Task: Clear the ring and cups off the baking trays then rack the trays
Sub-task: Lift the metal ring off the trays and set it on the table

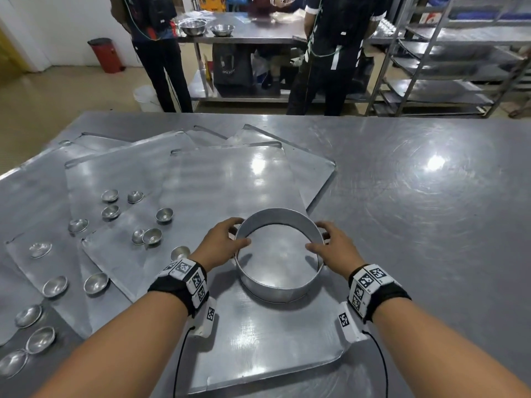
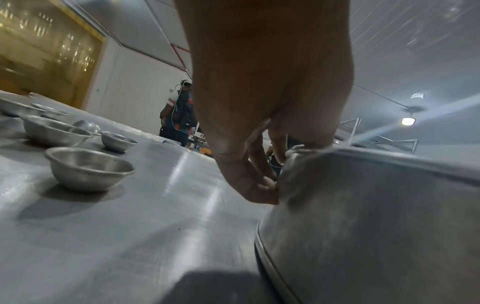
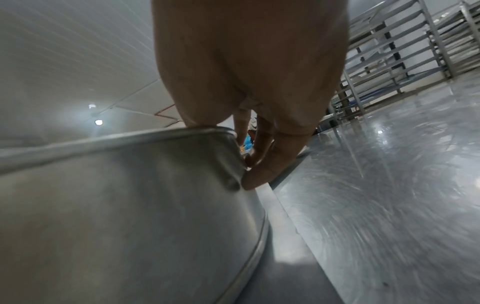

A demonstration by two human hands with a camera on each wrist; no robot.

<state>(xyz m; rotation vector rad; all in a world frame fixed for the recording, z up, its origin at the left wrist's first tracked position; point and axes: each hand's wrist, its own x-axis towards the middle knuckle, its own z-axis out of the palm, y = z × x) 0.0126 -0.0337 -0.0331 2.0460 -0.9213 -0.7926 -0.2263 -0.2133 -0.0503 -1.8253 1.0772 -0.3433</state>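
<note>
The ring (image 1: 279,255) stands on the topmost tray (image 1: 258,334), near the table's (image 1: 416,225) near edge. The left hand (image 1: 222,242) and right hand (image 1: 334,248) pinch its rim from opposite sides, thumbs inside. Risks: thin, smooth wall may slip or flex under uneven squeeze; a dragged ring could shift the loosely fanned trays and scatter the cups (image 1: 152,236) toward the left edge.

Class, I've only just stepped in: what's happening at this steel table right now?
A person has both hands on a metal ring standing on the nearest baking tray. The left hand and right hand each take a grip on the rim, thumb inside, fingers outside. Small metal cups lie scattered over the overlapping trays to the left. A tray rack stands across the room; nothing on the table is racked yet.
</note>
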